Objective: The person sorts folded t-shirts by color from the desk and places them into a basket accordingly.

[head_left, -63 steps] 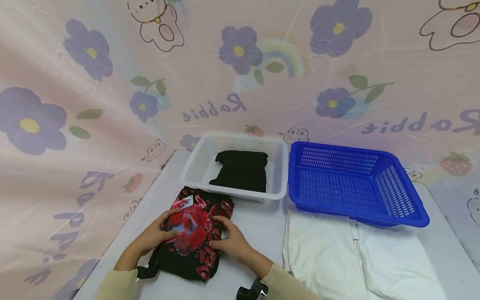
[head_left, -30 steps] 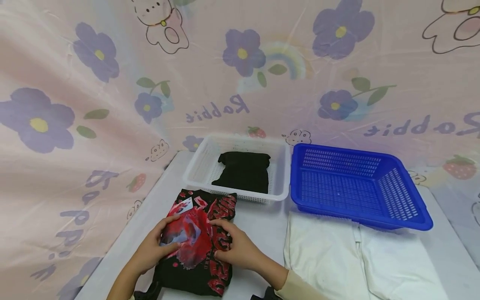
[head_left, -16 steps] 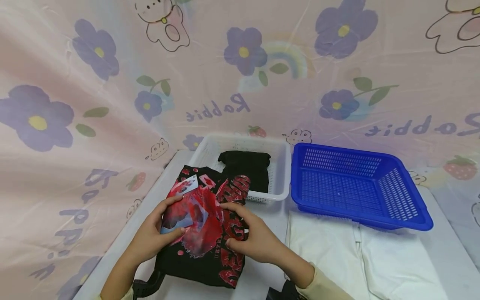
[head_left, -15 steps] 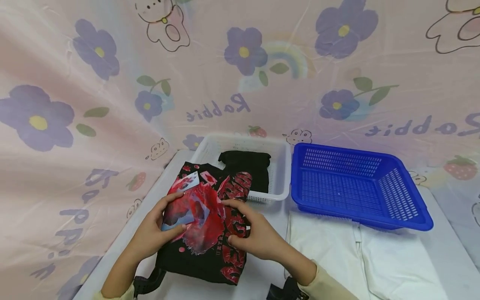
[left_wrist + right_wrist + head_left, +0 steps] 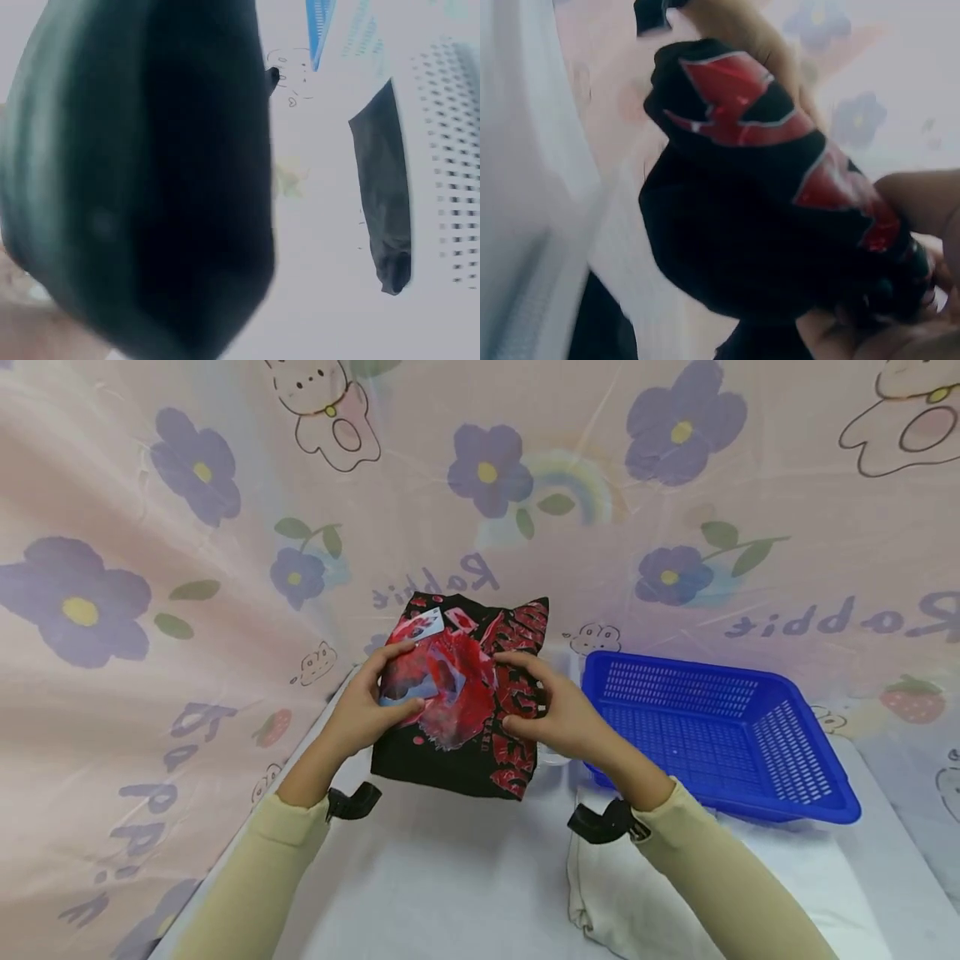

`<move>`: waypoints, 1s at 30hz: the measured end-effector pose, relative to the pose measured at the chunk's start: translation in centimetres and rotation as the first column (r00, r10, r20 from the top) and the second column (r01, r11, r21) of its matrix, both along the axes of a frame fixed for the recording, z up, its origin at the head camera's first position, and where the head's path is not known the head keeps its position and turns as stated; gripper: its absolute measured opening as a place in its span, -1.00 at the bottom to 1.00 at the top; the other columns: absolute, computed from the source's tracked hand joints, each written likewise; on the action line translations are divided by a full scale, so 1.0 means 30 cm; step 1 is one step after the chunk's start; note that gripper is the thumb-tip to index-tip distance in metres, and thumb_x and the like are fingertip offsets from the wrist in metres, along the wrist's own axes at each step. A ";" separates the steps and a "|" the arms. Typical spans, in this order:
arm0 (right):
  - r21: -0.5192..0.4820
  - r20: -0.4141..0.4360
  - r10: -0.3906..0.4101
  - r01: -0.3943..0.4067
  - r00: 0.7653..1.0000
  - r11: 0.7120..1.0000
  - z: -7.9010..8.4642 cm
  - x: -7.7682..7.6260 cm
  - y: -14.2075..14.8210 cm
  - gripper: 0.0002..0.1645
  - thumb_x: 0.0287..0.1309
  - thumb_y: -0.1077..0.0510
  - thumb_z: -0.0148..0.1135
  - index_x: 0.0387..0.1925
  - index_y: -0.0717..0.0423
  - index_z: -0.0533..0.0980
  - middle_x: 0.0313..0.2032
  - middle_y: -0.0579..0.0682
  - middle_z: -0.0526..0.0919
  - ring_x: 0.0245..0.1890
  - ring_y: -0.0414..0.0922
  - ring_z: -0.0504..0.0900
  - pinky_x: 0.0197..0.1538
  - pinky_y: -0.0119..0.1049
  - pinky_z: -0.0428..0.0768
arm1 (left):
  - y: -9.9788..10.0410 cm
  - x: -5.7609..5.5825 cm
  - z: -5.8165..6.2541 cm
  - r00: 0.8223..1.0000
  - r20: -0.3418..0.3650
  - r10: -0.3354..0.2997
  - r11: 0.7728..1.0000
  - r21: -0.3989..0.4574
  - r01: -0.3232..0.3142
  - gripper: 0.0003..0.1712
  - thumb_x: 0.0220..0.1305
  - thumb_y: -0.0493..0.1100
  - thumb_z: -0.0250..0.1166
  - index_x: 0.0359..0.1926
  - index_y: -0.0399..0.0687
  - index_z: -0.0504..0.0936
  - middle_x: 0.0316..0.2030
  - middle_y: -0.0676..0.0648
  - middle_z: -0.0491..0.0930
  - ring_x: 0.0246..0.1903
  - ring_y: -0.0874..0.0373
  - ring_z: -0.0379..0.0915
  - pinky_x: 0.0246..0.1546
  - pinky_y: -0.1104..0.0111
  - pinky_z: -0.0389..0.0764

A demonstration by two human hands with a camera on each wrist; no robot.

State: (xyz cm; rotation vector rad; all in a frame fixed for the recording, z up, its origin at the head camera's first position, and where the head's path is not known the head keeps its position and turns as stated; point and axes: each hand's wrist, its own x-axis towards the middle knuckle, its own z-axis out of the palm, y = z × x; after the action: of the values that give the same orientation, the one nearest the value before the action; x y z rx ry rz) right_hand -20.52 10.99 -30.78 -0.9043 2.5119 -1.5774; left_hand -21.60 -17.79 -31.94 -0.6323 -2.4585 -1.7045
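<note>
The left hand [image 5: 367, 714] is gripping the left edge of the folded black-and-red garment [image 5: 461, 693], thumb on the print, and the right hand [image 5: 558, 718] is clasping its right edge. Where the garment was lying on the table [image 5: 450, 877] two seconds ago, both hands are now holding it raised in the air, covering the white basket behind it. The blue basket [image 5: 712, 735] and the white cloth [image 5: 622, 902] are sitting unchanged at right.
</note>
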 end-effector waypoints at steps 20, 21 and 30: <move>0.050 0.137 -0.209 0.204 0.968 0.978 -0.266 -0.366 0.047 -0.15 0.10 0.31 0.33 0.36 -0.26 0.25 0.36 0.00 0.28 -0.10 0.07 0.58 -0.23 -0.23 0.57 | 0.113 -0.387 -0.260 0.976 0.193 0.101 0.995 -0.020 -0.099 -0.19 0.17 -0.22 0.38 0.37 0.28 0.25 0.39 -0.09 0.16 0.22 -0.11 0.27 0.18 0.01 0.40; 0.051 0.153 -0.215 0.210 0.965 0.976 -0.283 -0.371 0.046 -0.14 0.10 0.32 0.32 0.37 -0.25 0.25 0.33 0.04 0.31 -0.09 0.09 0.59 -0.22 -0.21 0.59 | 0.115 -0.393 -0.276 0.974 0.200 0.107 0.994 -0.030 -0.103 -0.19 0.17 -0.22 0.38 0.37 0.28 0.25 0.40 -0.08 0.14 0.24 -0.10 0.26 0.20 0.02 0.39; 0.063 0.200 -0.273 0.266 0.941 0.962 -0.389 -0.397 0.026 -0.15 0.06 0.35 0.31 0.37 -0.13 0.26 0.38 0.06 0.25 0.08 0.07 0.51 -0.06 -0.16 0.56 | 0.126 -0.424 -0.336 0.954 0.267 0.138 0.989 -0.093 -0.117 -0.17 0.12 -0.23 0.40 0.37 0.28 0.27 0.41 -0.12 0.14 0.28 -0.15 0.21 0.26 -0.02 0.32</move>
State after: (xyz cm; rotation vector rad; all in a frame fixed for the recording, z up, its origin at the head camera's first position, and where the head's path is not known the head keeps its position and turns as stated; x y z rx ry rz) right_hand -32.44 11.78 -42.45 -0.3779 2.5877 -1.5928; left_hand -34.33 -14.02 -42.03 -0.2487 -2.6902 -1.7590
